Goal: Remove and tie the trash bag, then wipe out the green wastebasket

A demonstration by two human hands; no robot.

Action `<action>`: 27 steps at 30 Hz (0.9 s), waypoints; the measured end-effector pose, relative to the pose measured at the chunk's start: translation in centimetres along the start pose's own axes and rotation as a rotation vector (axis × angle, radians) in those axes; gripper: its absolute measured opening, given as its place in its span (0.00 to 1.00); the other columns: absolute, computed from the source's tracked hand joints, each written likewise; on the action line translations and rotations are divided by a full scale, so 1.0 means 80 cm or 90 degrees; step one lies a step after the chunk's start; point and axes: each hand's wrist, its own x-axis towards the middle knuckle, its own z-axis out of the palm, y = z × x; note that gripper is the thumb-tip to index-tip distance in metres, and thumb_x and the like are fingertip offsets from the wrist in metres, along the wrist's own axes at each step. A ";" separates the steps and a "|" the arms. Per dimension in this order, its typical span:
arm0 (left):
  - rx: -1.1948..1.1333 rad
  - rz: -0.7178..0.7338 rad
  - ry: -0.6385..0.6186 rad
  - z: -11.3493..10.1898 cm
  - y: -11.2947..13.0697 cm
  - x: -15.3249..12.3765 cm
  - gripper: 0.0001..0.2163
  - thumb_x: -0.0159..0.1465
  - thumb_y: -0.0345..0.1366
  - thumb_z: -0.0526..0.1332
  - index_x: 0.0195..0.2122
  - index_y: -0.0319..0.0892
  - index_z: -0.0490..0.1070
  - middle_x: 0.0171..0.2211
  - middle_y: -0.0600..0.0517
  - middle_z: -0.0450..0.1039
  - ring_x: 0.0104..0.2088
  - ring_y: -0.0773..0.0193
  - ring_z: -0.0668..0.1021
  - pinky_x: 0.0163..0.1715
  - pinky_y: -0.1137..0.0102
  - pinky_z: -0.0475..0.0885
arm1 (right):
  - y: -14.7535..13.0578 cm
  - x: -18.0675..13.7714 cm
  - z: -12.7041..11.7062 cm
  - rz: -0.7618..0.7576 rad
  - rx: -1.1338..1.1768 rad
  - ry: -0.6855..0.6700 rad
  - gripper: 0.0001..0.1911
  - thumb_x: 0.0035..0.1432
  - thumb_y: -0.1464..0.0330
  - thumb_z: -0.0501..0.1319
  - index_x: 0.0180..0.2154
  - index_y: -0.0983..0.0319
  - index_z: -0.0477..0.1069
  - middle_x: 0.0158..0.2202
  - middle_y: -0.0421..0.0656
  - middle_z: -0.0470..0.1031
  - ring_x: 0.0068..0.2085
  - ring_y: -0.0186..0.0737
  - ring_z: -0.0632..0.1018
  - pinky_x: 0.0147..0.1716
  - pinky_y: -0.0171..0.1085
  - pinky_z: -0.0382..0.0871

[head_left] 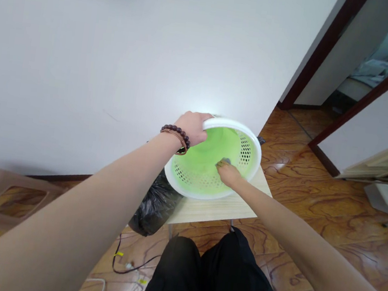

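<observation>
A round plastic basket (212, 140), green inside with a white rim and rows of holes, rests tilted on a small pale wooden table (212, 209). My left hand (193, 125), beaded bracelets at its wrist, is closed on the rim at the upper left. Inside the basket, my right hand (228, 172) is closed around a small grey thing (226, 161) near the inner wall. Most of that grey thing is hidden by the fingers, so I cannot tell its kind.
A black plastic bag (158, 205) bulges at the table's left side. Farther left lies a beige plastic stool (0, 197). Cables (129, 269) run over the wood-patterned floor (304, 225). A white wall (138, 53) rises behind the table, and a doorway opens at right beyond a white container (387, 197).
</observation>
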 end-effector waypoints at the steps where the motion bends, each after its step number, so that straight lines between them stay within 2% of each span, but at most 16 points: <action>1: 0.004 0.000 0.002 0.001 0.001 0.001 0.23 0.51 0.33 0.54 0.50 0.50 0.69 0.35 0.51 0.76 0.35 0.60 0.76 0.35 0.69 0.68 | -0.007 -0.001 0.006 0.012 0.014 -0.002 0.17 0.55 0.82 0.49 0.44 0.74 0.71 0.45 0.57 0.72 0.52 0.47 0.67 0.51 0.39 0.60; 5: 0.002 -0.008 -0.005 0.003 0.005 0.005 0.24 0.51 0.32 0.55 0.51 0.51 0.68 0.36 0.51 0.75 0.36 0.60 0.76 0.37 0.68 0.67 | -0.058 -0.027 0.012 0.048 0.079 -0.005 0.21 0.52 0.82 0.49 0.48 0.77 0.68 0.48 0.59 0.70 0.53 0.47 0.68 0.51 0.38 0.62; 9: 0.008 0.013 -0.014 0.002 0.012 0.007 0.23 0.50 0.32 0.56 0.49 0.51 0.70 0.34 0.50 0.75 0.35 0.59 0.76 0.34 0.68 0.68 | -0.115 -0.094 0.005 -0.049 0.126 0.015 0.29 0.50 0.81 0.50 0.56 0.80 0.59 0.55 0.61 0.63 0.58 0.47 0.64 0.56 0.39 0.57; 12: 0.008 0.028 -0.018 0.003 0.015 0.007 0.23 0.50 0.32 0.56 0.49 0.51 0.70 0.33 0.49 0.75 0.34 0.59 0.76 0.33 0.68 0.68 | -0.129 -0.127 -0.009 -0.115 0.142 -0.007 0.31 0.49 0.81 0.51 0.57 0.78 0.58 0.57 0.59 0.61 0.59 0.47 0.62 0.57 0.40 0.57; 15: 0.014 0.020 -0.014 0.003 0.015 0.007 0.23 0.50 0.33 0.56 0.49 0.51 0.70 0.33 0.49 0.75 0.34 0.59 0.76 0.33 0.68 0.68 | -0.110 -0.110 -0.028 -0.093 0.114 0.056 0.30 0.52 0.83 0.48 0.58 0.75 0.56 0.59 0.57 0.60 0.61 0.45 0.59 0.58 0.41 0.56; 18: 0.037 0.007 -0.014 0.001 0.014 0.006 0.23 0.50 0.33 0.56 0.50 0.52 0.70 0.34 0.51 0.75 0.36 0.60 0.76 0.34 0.70 0.68 | -0.072 -0.057 -0.034 -0.060 0.053 0.145 0.26 0.57 0.81 0.45 0.58 0.73 0.56 0.60 0.57 0.58 0.62 0.45 0.57 0.59 0.43 0.54; 19: 0.042 0.006 -0.016 0.000 0.014 0.005 0.24 0.50 0.33 0.56 0.50 0.53 0.70 0.34 0.51 0.76 0.36 0.60 0.76 0.34 0.70 0.68 | -0.060 -0.039 -0.030 -0.046 0.034 0.147 0.25 0.59 0.80 0.45 0.58 0.73 0.58 0.58 0.58 0.60 0.61 0.45 0.59 0.59 0.44 0.54; 21: 0.038 0.010 -0.017 -0.001 0.014 0.004 0.23 0.50 0.33 0.56 0.49 0.53 0.70 0.35 0.52 0.76 0.36 0.60 0.76 0.34 0.71 0.68 | -0.043 -0.011 -0.015 0.019 0.004 0.095 0.21 0.59 0.80 0.46 0.53 0.75 0.63 0.55 0.61 0.64 0.58 0.47 0.64 0.56 0.46 0.58; 23: 0.021 0.012 -0.021 -0.001 0.014 0.004 0.24 0.50 0.32 0.56 0.49 0.53 0.70 0.35 0.51 0.76 0.35 0.60 0.76 0.33 0.70 0.68 | -0.040 -0.001 0.006 0.071 -0.013 0.038 0.20 0.59 0.80 0.46 0.51 0.78 0.65 0.53 0.64 0.66 0.57 0.49 0.65 0.55 0.47 0.58; 27: -0.003 0.004 -0.019 0.001 0.015 0.004 0.24 0.49 0.31 0.56 0.49 0.52 0.71 0.34 0.50 0.76 0.35 0.59 0.76 0.33 0.68 0.68 | -0.072 -0.033 0.035 0.068 0.005 0.039 0.23 0.58 0.79 0.47 0.54 0.80 0.62 0.54 0.64 0.64 0.58 0.48 0.64 0.56 0.45 0.58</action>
